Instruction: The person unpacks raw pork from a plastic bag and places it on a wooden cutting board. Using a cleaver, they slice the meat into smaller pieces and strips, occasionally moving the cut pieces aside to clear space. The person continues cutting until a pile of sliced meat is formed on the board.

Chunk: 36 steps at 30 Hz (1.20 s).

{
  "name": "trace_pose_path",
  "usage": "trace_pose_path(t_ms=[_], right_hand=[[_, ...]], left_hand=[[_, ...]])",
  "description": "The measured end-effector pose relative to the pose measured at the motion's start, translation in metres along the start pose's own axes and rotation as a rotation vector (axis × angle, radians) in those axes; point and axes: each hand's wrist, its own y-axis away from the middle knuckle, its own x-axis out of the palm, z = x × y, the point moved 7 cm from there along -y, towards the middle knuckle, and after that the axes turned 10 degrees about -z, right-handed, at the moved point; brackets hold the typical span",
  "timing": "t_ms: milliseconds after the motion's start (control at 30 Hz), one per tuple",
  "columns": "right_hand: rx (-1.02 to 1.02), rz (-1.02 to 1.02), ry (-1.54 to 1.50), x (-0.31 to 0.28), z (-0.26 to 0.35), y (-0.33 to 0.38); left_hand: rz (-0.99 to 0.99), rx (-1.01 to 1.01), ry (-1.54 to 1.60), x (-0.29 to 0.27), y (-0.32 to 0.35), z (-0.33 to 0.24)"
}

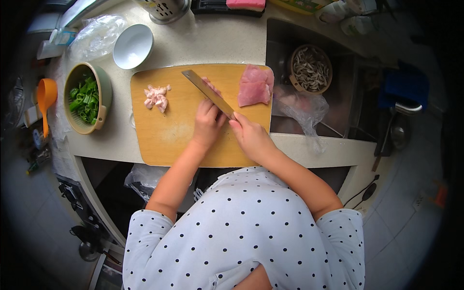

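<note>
A wooden cutting board (169,130) lies on the pale counter. My right hand (251,137) grips the handle of a long kitchen knife (205,91), its blade angled up and to the left. My left hand (208,121) presses fingers down on a small piece of raw pink meat (211,86) under the blade. A larger slab of raw meat (254,87) rests at the board's right end. A small pile of cut meat pieces (156,97) sits at the board's left.
A green bowl of chopped green vegetables (87,99) and an empty white bowl (133,46) stand left of the board. A sink at right holds a brown bowl of small dried fish (311,70) and a clear plastic bag (302,108). An orange scoop (46,99) lies far left.
</note>
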Motion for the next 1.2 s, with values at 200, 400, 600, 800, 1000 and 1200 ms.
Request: trace_pose_path(t_ms=[200,400,600,800,1000,1200], right_hand=[[0.108,-0.003,-0.095,-0.035,-0.027,0.029],[-0.009,0.074,0.012,-0.047,-0.011,0.051],[-0.038,0.067,0.073,-0.041,-0.024,0.052],[0.045,0.183,0.094,-0.014,-0.014,0.015],[-0.09,-0.015,-0.001,-0.013,-0.023,0.017],[0.101,0.143,-0.131,-0.04,-0.016,0.03]], left_hand=[[0.002,-0.185,0.008,-0.018,0.017,0.0],[0.029,-0.08,-0.031,-0.015,0.023,-0.005],[0.083,-0.023,-0.011,-0.005,0.017,-0.01],[0.097,0.027,0.002,0.0,0.01,-0.01],[0.093,-0.018,-0.018,-0.005,0.021,-0.005],[0.051,-0.17,-0.053,-0.024,0.038,-0.002]])
